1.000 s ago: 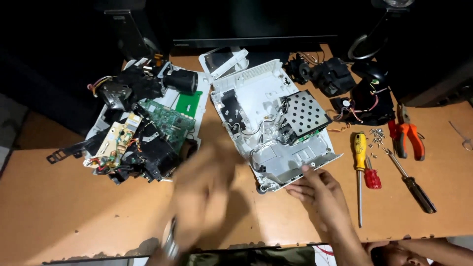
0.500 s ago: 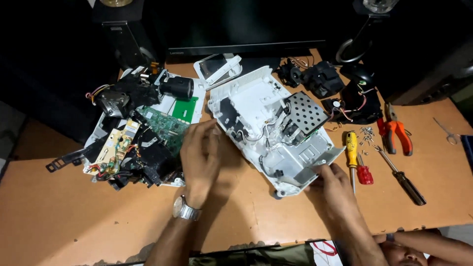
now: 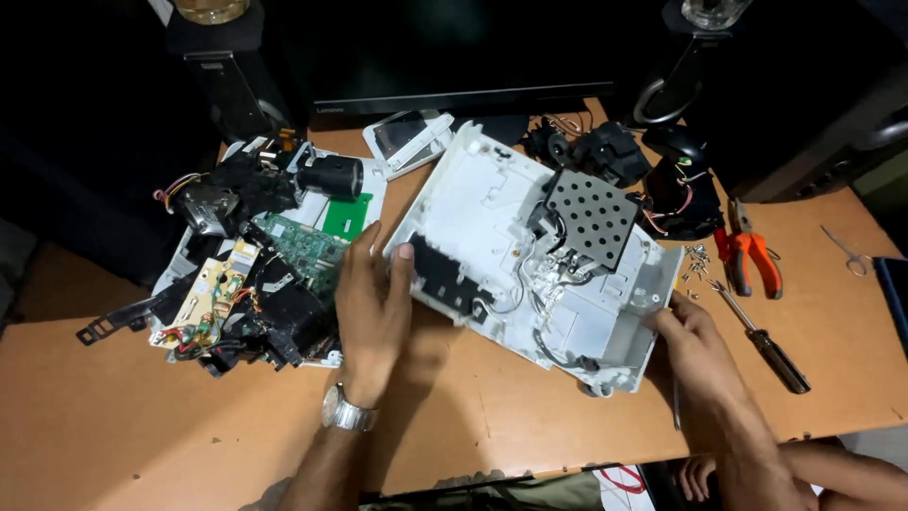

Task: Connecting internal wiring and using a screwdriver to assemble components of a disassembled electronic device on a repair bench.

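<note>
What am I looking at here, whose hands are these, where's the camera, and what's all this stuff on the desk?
This is one picture from a camera worn on a person's head, looking down at their own two bare hands over a wooden desk. There is no robot.

The left hand, with a wristwatch on it, grips the left edge of an opened white plastic casing. The right hand holds the casing's right corner. Inside the casing sit wires and a perforated metal plate.

To the left lies a heap of removed parts, among them green circuit boards and black pieces. To the right are orange-handled pliers, a black-handled screwdriver and a small pile of screws. A dark monitor stands at the back.
</note>
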